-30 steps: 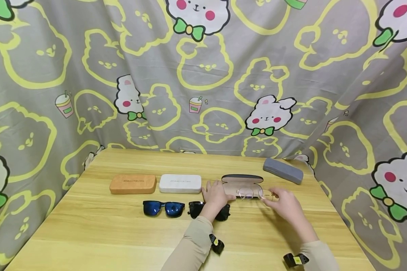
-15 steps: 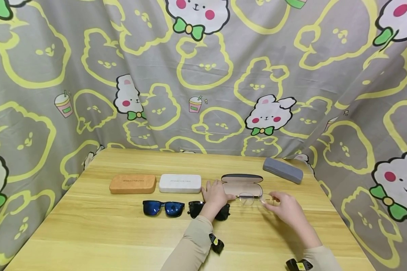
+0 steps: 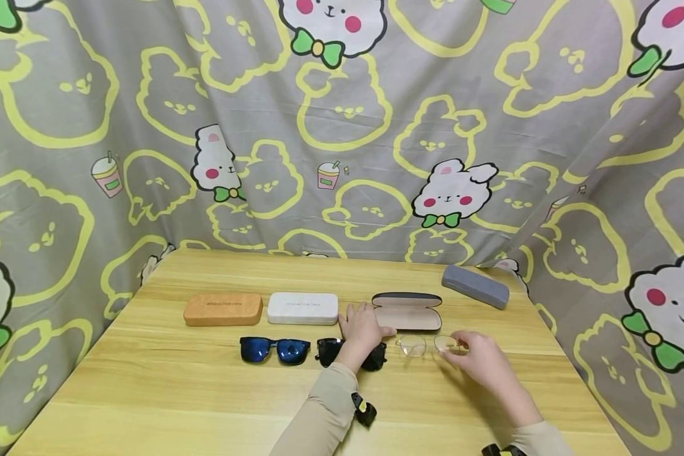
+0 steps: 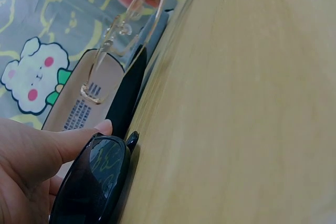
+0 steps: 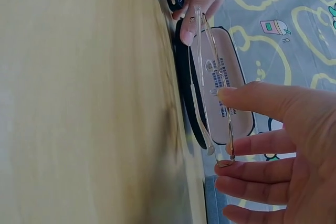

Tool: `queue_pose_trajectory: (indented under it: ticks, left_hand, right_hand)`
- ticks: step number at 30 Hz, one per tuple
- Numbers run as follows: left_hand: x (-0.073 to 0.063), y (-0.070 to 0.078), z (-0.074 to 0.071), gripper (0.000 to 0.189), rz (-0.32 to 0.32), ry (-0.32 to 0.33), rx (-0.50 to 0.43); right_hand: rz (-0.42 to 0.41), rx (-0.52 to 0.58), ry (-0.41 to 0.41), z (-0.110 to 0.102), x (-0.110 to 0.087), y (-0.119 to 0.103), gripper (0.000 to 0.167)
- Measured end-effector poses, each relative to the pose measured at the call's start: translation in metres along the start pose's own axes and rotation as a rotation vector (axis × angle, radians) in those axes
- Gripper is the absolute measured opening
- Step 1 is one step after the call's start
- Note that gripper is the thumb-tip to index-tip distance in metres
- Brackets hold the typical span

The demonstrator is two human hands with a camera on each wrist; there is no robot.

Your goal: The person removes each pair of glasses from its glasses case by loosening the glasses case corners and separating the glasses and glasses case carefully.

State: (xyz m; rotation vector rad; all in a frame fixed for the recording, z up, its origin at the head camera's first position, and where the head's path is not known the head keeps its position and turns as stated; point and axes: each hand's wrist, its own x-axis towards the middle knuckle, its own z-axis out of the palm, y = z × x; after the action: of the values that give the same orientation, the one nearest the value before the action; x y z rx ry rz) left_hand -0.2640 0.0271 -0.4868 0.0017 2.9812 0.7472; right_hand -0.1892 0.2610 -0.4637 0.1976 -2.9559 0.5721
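An open eyeglass case (image 3: 407,316) with a dark shell and beige-pink lining lies on the table. The left hand (image 3: 361,326) holds its left end, thumb along the front edge, as the left wrist view shows with the thumb (image 4: 86,139). In front of the case is a pair of clear-lensed eyeglasses (image 3: 413,346) with thin gold-coloured rims. The right hand (image 3: 481,354) pinches their right end between thumb and fingers. In the right wrist view the eyeglasses (image 5: 230,124) stand before the case lining. Black sunglasses (image 3: 374,358) lie partly hidden under the left wrist.
Blue-lensed sunglasses (image 3: 275,351) lie left of the black pair. Behind them stand a closed orange case (image 3: 223,310) and a closed white case (image 3: 303,309). A grey-blue case (image 3: 475,287) lies at the back right. A patterned curtain (image 3: 353,126) surrounds the wooden table (image 3: 205,405).
The right hand has drawn the eyeglasses from over the open case toward the person, and they are now in front of it. The left hand has stayed at the case.
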Motion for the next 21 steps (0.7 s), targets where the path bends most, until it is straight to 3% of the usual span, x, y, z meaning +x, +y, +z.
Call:
queue_pose_trajectory:
  ticks: [21]
  left_hand:
    - [-0.0004, 0.0005, 0.0004, 0.084, -0.011, -0.002, -0.018]
  right_hand:
    - [0.052, -0.027, -0.056, 0.0071, 0.0002, -0.0023, 0.046]
